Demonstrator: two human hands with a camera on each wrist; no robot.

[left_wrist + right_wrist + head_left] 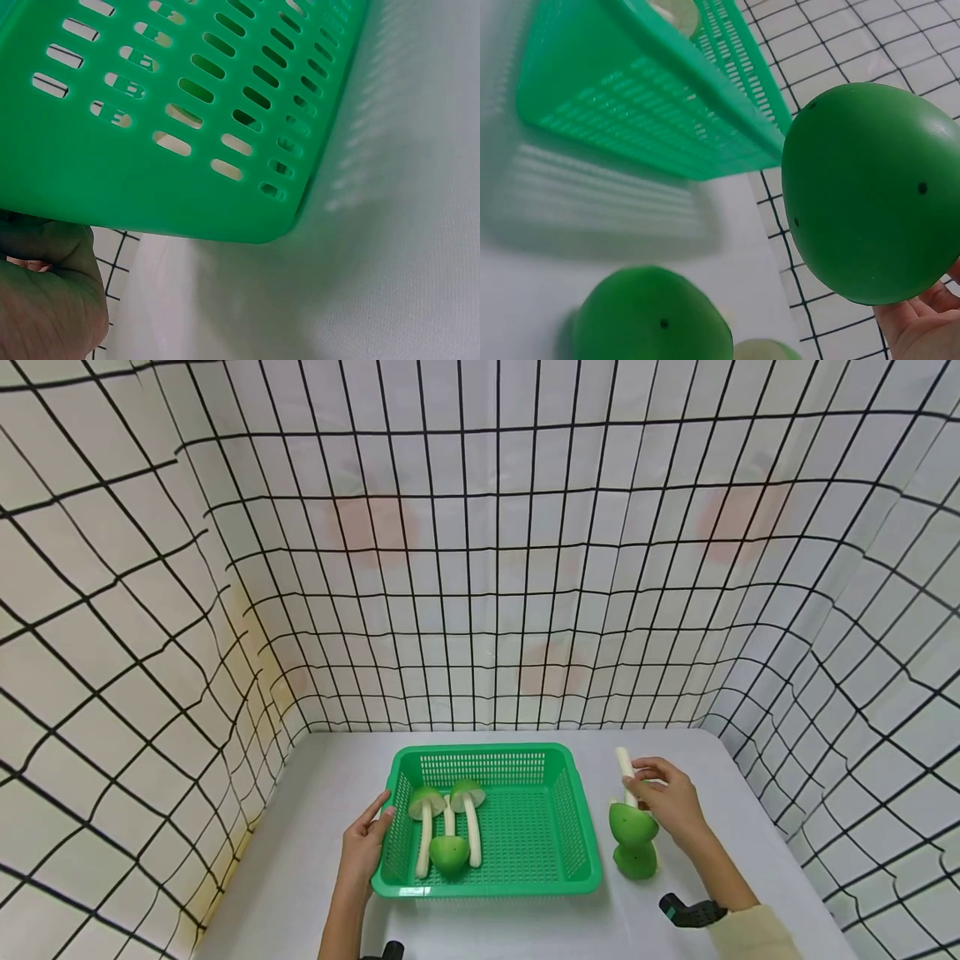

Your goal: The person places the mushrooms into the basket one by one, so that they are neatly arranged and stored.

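Note:
In the head view, my left hand grips the left rim of a green plastic basket. The left wrist view shows its fingers curled at the rim, partly hidden. Three toy mushrooms with green caps and long pale stems lie in the basket's left half; the front mushroom has its cap towards me. To the right of the basket, my right hand pinches the pale stem of another toy mushroom, cap towards me. Its dark-dotted cap fills much of the right wrist view.
Below the held mushroom, another green mushroom cap rests on the white table. A paler cap edge shows beside it in the right wrist view. Black grid netting over white sheets encloses the table's back and sides.

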